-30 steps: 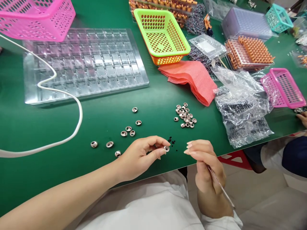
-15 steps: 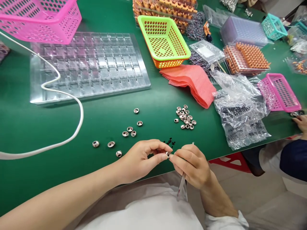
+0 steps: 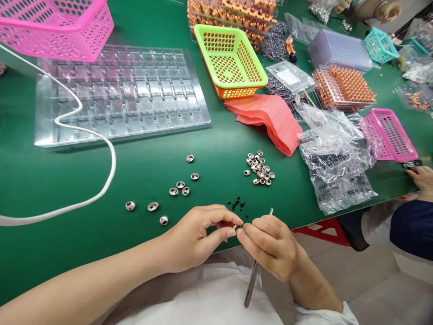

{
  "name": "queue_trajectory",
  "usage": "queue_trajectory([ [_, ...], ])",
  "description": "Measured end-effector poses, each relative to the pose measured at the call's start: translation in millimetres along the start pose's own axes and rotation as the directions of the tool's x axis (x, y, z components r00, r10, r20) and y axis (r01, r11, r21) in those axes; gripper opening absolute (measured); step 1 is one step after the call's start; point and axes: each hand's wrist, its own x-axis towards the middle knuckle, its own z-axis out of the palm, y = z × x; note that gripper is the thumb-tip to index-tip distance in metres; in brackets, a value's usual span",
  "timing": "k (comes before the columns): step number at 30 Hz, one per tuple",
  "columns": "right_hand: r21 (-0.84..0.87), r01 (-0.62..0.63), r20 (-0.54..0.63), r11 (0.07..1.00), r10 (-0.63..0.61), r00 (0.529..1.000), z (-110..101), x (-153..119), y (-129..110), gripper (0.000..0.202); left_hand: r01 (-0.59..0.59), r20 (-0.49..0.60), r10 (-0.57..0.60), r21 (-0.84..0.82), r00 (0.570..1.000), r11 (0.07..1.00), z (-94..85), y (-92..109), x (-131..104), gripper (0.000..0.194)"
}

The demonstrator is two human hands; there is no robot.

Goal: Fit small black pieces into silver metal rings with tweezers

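Near the table's front edge, my left hand (image 3: 204, 234) pinches a small metal cup (image 3: 236, 228) between thumb and fingertips. My right hand (image 3: 270, 243) meets it from the right, its fingertips at the cup and metal tweezers (image 3: 252, 282) held in the palm, tips pointing up past the knuckles. Whether the right fingertips hold another small part is hidden. Just beyond my hands lie tiny black pieces (image 3: 237, 204). Several loose metal cups (image 3: 180, 184) are spread to the left, and a cluster of them (image 3: 260, 168) sits farther back on the right.
A clear compartment tray (image 3: 128, 95) lies at the back left under a pink basket (image 3: 81, 36) and a white cable (image 3: 110, 171). Behind are a green basket (image 3: 233, 58), red cloth (image 3: 270, 119) and plastic bags (image 3: 334, 162). Another person's hand (image 3: 421, 177) is at the right edge.
Both hands have moved slightly down in view with the cup, uncovering more black pieces. The tweezers have shifted with my right hand. Other people's hands have appeared at the top right.
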Motion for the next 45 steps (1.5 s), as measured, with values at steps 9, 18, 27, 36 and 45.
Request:
queue_trajectory([
  [9, 0.052, 0.018, -0.004, 0.998, -0.017, 1.0, 0.6, -0.5, 0.1, 0.032, -0.013, 0.002, 0.013, -0.04, 1.0, 0.999, 3.0, -3.8, -1.0, 0.019],
  [18, 0.152, -0.124, -0.073, 0.981, 0.136, 0.988, 7.8, -10.7, -2.7, 0.032, 0.226, 0.068, -0.216, -0.335, 0.974, 0.915, 2.7, 2.8, 3.0, 0.015],
  [27, 0.351, -0.392, -0.213, 0.85, 0.48, 0.851, 8.1, -14.1, -9.6, 0.027, 0.342, 0.114, -0.347, -0.607, 0.931, 0.718, -2.1, -3.3, 12.9, 0.023],
  [36, 0.559, -0.501, -0.333, 0.66, 0.733, 0.594, 11.2, -18.4, -6.8, 0.047, 0.298, 0.039, -0.309, -0.405, 0.95, 0.865, 1.1, 0.6, 10.1, 0.02],
  [45, 0.681, -0.52, -0.043, 0.516, 0.737, 0.675, -5.7, -23.7, -17.1, 0.021, 0.123, -0.055, -0.125, -0.036, 0.991, 0.992, 0.3, -3.5, 7.8, 0.021],
])
